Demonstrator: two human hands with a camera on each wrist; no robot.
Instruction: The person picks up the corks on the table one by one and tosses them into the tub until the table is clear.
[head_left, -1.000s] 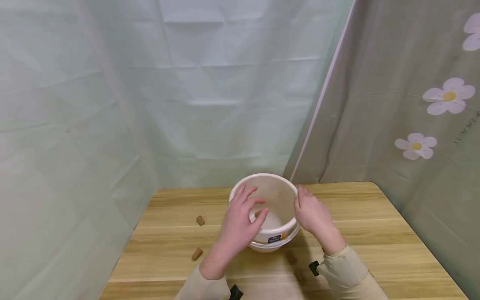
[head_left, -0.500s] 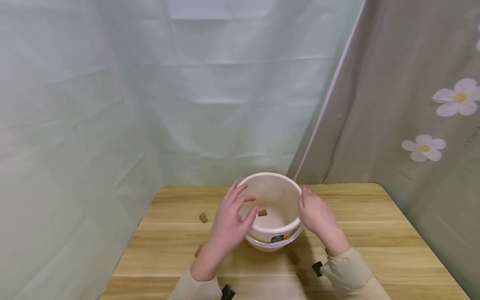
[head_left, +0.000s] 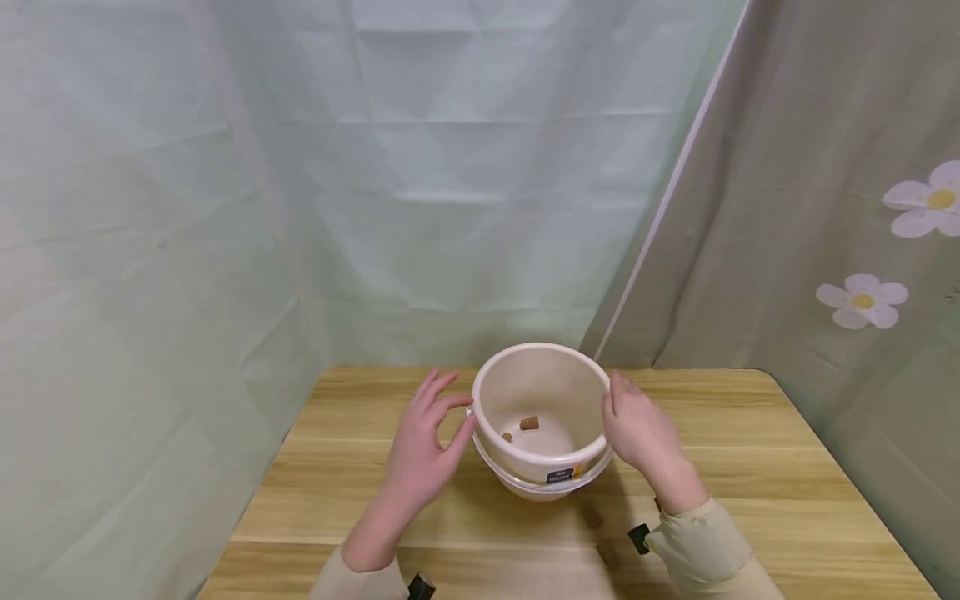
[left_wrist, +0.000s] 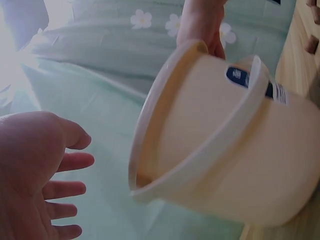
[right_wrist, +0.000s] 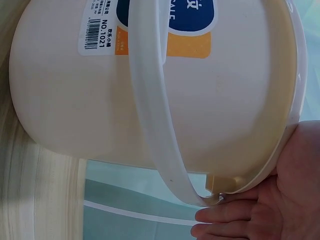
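A cream plastic bucket [head_left: 536,458] stands upright on the table, its white handle [right_wrist: 155,110] lowered across the front. Two brown corks, a larger-looking one [head_left: 529,422] and a partly hidden one [head_left: 507,437], lie on its floor. My left hand [head_left: 422,450] is beside the left rim with fingers spread; the left wrist view shows it holding nothing, with a gap to the bucket. At the right side, my right hand [head_left: 641,429] holds the rim near the handle's pivot. Its fingers [right_wrist: 222,215] lie along the outside, and its thumb is hidden in the right wrist view.
Two more corks lie in shadow on the wooden table [head_left: 750,492], one [head_left: 591,517] in front of the bucket and one [head_left: 606,552] nearer me. A pale green curtain [head_left: 450,208] hangs close behind the table, and a grey flowered one [head_left: 810,208] hangs at the right.
My left hand has moved left, from over the bucket's opening to outside its left rim. Both corks inside now show. The table corks at the left are now hidden. My right hand stays at the rim.
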